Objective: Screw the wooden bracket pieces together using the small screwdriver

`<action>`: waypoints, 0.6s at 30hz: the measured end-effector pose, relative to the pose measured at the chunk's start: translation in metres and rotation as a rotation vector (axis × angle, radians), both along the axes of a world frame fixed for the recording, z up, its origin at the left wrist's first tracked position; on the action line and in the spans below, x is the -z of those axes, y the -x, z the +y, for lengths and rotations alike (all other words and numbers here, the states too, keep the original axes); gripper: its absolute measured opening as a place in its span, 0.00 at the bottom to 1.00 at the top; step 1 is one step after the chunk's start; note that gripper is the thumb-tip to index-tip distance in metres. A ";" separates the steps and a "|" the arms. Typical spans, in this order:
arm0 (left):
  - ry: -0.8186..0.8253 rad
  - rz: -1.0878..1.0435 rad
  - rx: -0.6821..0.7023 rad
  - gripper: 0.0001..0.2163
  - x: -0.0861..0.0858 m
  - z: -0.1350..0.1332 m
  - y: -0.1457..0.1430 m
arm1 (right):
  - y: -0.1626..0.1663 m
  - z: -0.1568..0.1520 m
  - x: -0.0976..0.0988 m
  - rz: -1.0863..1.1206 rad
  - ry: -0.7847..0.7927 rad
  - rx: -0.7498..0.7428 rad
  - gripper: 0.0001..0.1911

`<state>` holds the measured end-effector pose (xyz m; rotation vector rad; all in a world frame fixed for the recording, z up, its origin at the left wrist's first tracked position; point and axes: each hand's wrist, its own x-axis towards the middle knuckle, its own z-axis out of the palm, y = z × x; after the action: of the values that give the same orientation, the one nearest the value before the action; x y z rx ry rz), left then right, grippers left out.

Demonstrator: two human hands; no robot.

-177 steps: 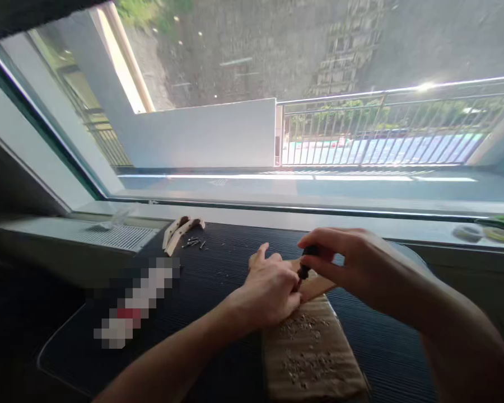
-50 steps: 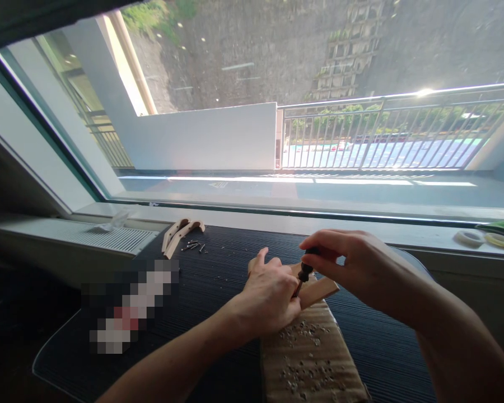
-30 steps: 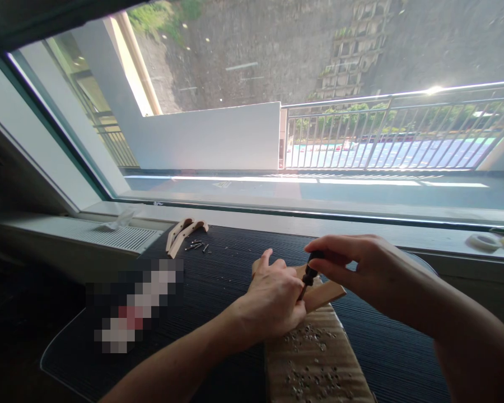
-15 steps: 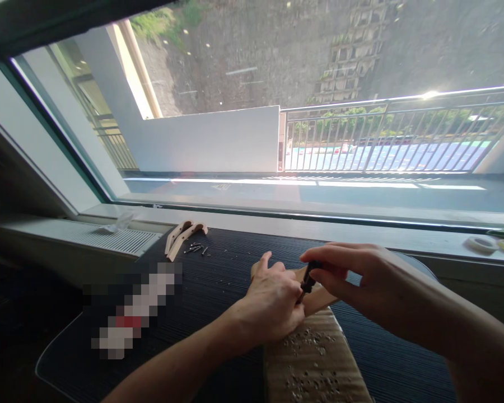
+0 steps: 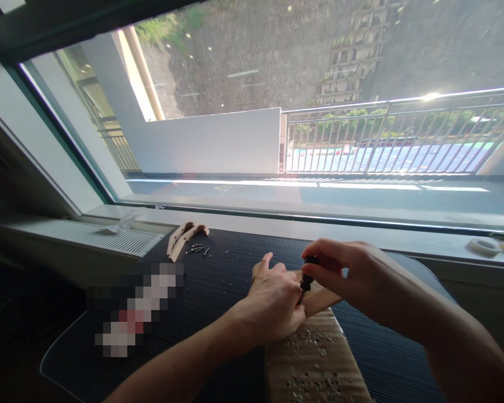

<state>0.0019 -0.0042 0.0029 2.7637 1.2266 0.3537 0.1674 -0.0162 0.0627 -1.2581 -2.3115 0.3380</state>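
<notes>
A short screwdriver with a dark handle is pinched at its top between the thumb and fingers of my right hand. Its shaft points down, slightly tilted, to a pale wooden piece. My left hand grips that piece from the left, fingers closed around it near the shaft; the palm hides much of the wood, and the shaft's tip is hidden too. Under the wood lies a cardboard sheet with many small holes punched in it.
On the dark table, two curved wooden pieces lie at the far left beside several screws. A blurred-out pale object is nearer. Behind the table runs a window sill, with tape rolls at right.
My right hand has turned and risen slightly on the screwdriver, whose handle now stands more upright. The left hand keeps its hold on the wood.
</notes>
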 end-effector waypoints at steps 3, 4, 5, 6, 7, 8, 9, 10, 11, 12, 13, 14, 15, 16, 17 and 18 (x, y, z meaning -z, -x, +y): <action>0.006 -0.004 -0.003 0.06 0.002 0.001 0.000 | 0.000 -0.002 0.001 -0.003 -0.045 0.007 0.13; 0.012 -0.003 -0.001 0.06 0.003 0.002 0.000 | -0.001 -0.002 0.001 0.004 -0.057 -0.004 0.14; 0.017 -0.006 0.002 0.06 0.003 0.002 0.000 | -0.001 -0.003 0.001 0.012 -0.064 -0.024 0.15; 0.021 -0.011 0.006 0.07 0.004 0.002 0.000 | -0.001 -0.003 0.001 0.020 -0.062 -0.052 0.15; 0.022 -0.021 0.010 0.07 0.005 0.002 0.000 | -0.001 -0.004 0.001 0.028 -0.052 -0.081 0.16; 0.020 -0.033 0.013 0.07 0.005 0.002 0.000 | -0.001 -0.003 0.001 0.037 -0.044 -0.109 0.15; 0.014 -0.042 0.015 0.07 0.006 0.002 0.000 | -0.001 -0.003 0.002 0.046 -0.035 -0.127 0.15; 0.005 -0.045 0.014 0.07 0.007 0.002 0.000 | -0.001 -0.002 0.002 0.056 -0.028 -0.135 0.15; -0.004 -0.041 0.013 0.07 0.007 0.002 0.001 | -0.001 -0.002 0.003 0.065 -0.022 -0.135 0.15; -0.014 -0.033 0.012 0.06 0.008 0.003 0.001 | -0.001 -0.001 0.003 0.071 -0.012 -0.130 0.14; -0.024 -0.024 0.011 0.06 0.008 0.003 0.001 | 0.000 0.000 0.004 0.075 0.002 -0.120 0.13; -0.032 -0.017 0.009 0.06 0.009 0.003 0.001 | 0.000 0.001 0.004 0.078 0.017 -0.107 0.13; -0.039 -0.010 0.009 0.05 0.009 0.003 0.001 | 0.000 0.002 0.004 0.078 0.033 -0.092 0.12; -0.042 -0.004 0.011 0.06 0.009 0.003 0.001 | 0.000 0.003 0.004 0.076 0.045 -0.079 0.11; -0.043 0.001 0.011 0.06 0.010 0.003 0.001 | 0.000 0.003 0.004 0.069 0.055 -0.069 0.11; -0.043 0.005 0.009 0.06 0.010 0.003 0.001 | 0.000 0.004 0.004 0.062 0.061 -0.059 0.11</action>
<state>0.0008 -0.0010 -0.0072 2.8066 1.2208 0.3774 0.1671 -0.0126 0.0587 -1.1926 -2.3045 0.4648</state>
